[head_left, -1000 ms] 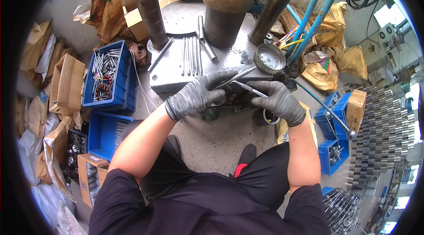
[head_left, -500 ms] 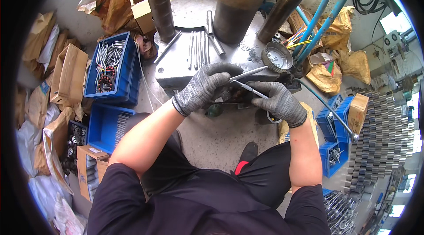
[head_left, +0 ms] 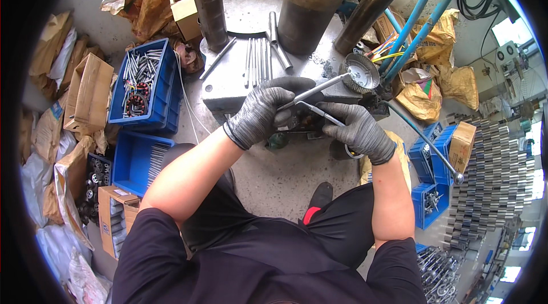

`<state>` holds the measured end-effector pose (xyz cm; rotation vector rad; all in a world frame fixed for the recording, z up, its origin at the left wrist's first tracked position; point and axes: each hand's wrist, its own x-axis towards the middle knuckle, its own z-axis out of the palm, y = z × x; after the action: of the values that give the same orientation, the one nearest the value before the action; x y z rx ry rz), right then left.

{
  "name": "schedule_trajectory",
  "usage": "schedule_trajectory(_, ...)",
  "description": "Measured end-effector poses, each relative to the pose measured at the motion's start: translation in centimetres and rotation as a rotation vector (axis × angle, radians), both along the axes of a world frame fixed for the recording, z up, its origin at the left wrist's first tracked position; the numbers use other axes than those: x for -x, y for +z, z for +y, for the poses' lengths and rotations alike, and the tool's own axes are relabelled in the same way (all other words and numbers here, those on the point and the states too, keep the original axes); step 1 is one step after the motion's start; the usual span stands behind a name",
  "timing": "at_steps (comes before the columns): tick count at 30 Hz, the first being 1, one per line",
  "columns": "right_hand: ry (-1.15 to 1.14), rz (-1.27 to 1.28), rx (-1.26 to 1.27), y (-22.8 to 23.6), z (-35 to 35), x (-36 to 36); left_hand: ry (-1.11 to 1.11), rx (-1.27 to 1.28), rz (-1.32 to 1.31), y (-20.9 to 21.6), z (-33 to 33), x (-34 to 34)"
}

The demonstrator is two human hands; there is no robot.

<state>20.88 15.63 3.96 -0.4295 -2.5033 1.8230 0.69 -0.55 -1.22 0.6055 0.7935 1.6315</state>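
Both my hands wear dark grey gloves. My left hand (head_left: 261, 111) grips a long thin metal rod (head_left: 319, 88) whose far end points toward a small round metal dish (head_left: 359, 72). My right hand (head_left: 357, 127) holds a thin metal tool (head_left: 315, 112) that crosses under the rod. Both hands work at the front edge of a grey metal machine table (head_left: 228, 78). Several loose metal rods (head_left: 256, 59) lie side by side on that table just beyond my left hand.
A thick grey cylinder (head_left: 305, 4) and a dark upright post (head_left: 206, 1) stand on the table. Blue crates of metal parts (head_left: 140, 84) sit at left, more blue bins (head_left: 431, 181) at right. Blue hoses (head_left: 425, 15), cardboard boxes and brown bags surround the spot.
The view has shifted slightly. My hands have stayed together at the table's front edge, holding the same rod and tool, with the rod angled more toward the dish.
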Motion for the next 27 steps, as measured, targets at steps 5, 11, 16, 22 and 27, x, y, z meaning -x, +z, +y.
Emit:
schedule_trajectory(5, -0.042, 0.095, -0.150, -1.5, -0.4, 0.4, -0.167, -0.160, -0.354, -0.8, 0.7, 0.3)
schedule_trajectory(11, 0.038, -0.097, 0.382, -2.0, -0.6, 0.9, -0.198, -0.155, -0.476, -1.1, 1.1, 1.3)
schedule_trajectory(16, -0.099, 0.091, 0.408, -3.2, -0.5, 1.1, -0.056, -0.225, -0.522, 0.1, 0.9, 1.9)
schedule_trajectory(22, -0.175, 0.185, -0.587, -6.0, 1.8, 2.3, 0.025, -0.225, -0.524, -0.1, 0.2, 3.1)
schedule_trajectory(27, -0.162, 0.255, -0.903, -6.7, 2.5, 3.9, 0.090, -0.145, -0.533, 0.5, 0.1, 3.0)
